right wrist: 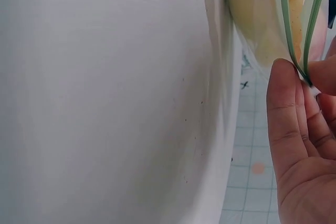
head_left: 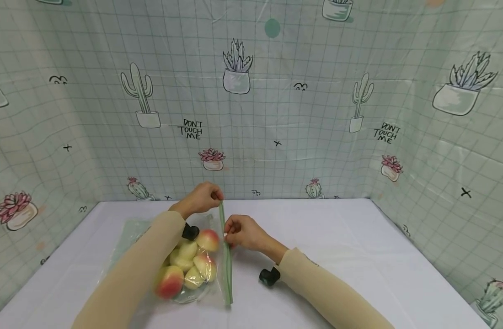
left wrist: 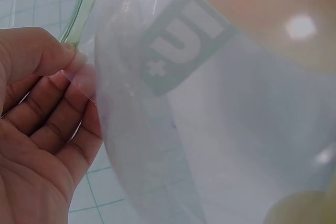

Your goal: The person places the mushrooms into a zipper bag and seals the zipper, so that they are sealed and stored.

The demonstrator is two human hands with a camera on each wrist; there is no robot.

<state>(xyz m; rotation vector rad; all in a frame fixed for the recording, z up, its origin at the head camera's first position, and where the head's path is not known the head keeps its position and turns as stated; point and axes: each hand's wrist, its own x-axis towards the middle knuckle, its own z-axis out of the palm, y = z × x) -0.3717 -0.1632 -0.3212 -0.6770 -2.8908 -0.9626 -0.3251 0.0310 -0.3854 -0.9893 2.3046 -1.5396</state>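
Note:
A clear zip bag [head_left: 218,285] lies on the table with several yellow fruits [head_left: 183,256] inside, some blushed red like peaches. Along its right side runs a green zip strip [head_left: 229,285]. My left hand [head_left: 200,197] pinches the far corner of the bag at the strip's end, thumb against fingers in the left wrist view. Partway along the strip, my right hand [head_left: 245,232] pinches the zip at a small white slider [right wrist: 315,91]. Two green zip lines [right wrist: 287,19] stand apart in the right wrist view and meet at those fingertips. My left sleeve covers part of the bag.
The white table [head_left: 325,256] extends to the right of the bag. A grid-patterned curtain [head_left: 268,151] with cactus drawings stands at its back and sides. Black wrist cameras [head_left: 270,277] sit by both cuffs, the left one over the fruit in the head view.

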